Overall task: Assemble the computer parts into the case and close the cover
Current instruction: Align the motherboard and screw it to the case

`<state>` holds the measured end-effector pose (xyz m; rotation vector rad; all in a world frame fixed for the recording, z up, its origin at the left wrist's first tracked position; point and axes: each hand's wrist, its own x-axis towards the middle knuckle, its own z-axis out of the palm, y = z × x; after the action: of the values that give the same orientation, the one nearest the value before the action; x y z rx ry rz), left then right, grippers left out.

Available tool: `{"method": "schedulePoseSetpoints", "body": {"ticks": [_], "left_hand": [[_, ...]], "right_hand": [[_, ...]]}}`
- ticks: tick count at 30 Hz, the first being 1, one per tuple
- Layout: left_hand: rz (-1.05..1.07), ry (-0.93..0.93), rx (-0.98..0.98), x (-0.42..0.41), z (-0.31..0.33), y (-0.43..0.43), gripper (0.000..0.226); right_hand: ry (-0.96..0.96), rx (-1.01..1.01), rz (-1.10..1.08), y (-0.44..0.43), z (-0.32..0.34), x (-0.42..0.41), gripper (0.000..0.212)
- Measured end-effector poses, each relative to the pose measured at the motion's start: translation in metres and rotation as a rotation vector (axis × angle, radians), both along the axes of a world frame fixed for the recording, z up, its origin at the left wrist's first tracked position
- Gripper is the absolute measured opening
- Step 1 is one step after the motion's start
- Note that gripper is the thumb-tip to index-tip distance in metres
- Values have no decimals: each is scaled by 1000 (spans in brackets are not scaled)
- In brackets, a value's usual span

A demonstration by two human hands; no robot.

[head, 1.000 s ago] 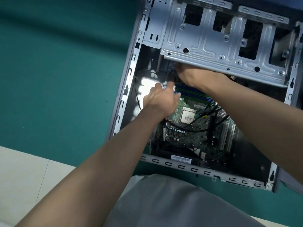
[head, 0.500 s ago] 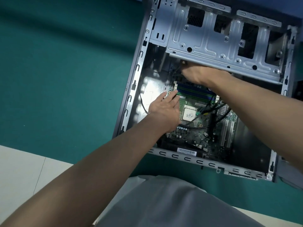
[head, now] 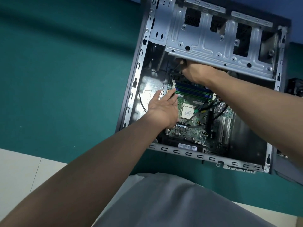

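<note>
An open grey computer case (head: 188, 154) lies on its side with a green motherboard (head: 185, 133) inside. My left hand (head: 162, 108) rests flat on the board's left edge, its straight fingers reaching the blue and green memory slots (head: 191, 90) beside the bare processor (head: 186, 112). My right hand (head: 196, 72) reaches under the lip of the metal drive cage (head: 205, 45). It pinches a black cable connector (head: 177, 67) above the memory slots, and its fingertips are partly hidden by the cage.
Loose black cables (head: 213, 107) cross the board to the right of the processor. The case sits on a green mat (head: 65, 79) over a pale surface (head: 24, 169). A dark object (head: 295, 87) lies just past the case's right wall. My grey shirt (head: 172, 202) fills the bottom.
My left hand has come down from near the connector and flattened onto the board's edge. My right hand stays under the drive cage on the connector.
</note>
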<state>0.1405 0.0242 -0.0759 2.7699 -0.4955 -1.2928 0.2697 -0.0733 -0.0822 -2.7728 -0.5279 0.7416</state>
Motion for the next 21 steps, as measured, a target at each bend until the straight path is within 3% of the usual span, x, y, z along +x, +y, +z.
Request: {"method": "schedulePoseSetpoints", "body": {"ticks": [3, 8, 13, 17, 21], "left_hand": [[-14, -3, 18, 0, -1, -1, 67], [-21, -8, 25, 0, -3, -1, 68], [-30, -13, 34, 0, -5, 0, 67], [-40, -12, 41, 0, -5, -1, 67], [-32, -11, 40, 1, -6, 0, 66]], "right_hand": [[85, -74, -14, 5, 1, -2, 37], [14, -51, -38, 1, -1, 1, 25], [57, -130, -21, 10, -1, -4, 42], [29, -124, -85, 6, -2, -3, 18], [73, -151, -91, 10, 1, -4, 44]]}}
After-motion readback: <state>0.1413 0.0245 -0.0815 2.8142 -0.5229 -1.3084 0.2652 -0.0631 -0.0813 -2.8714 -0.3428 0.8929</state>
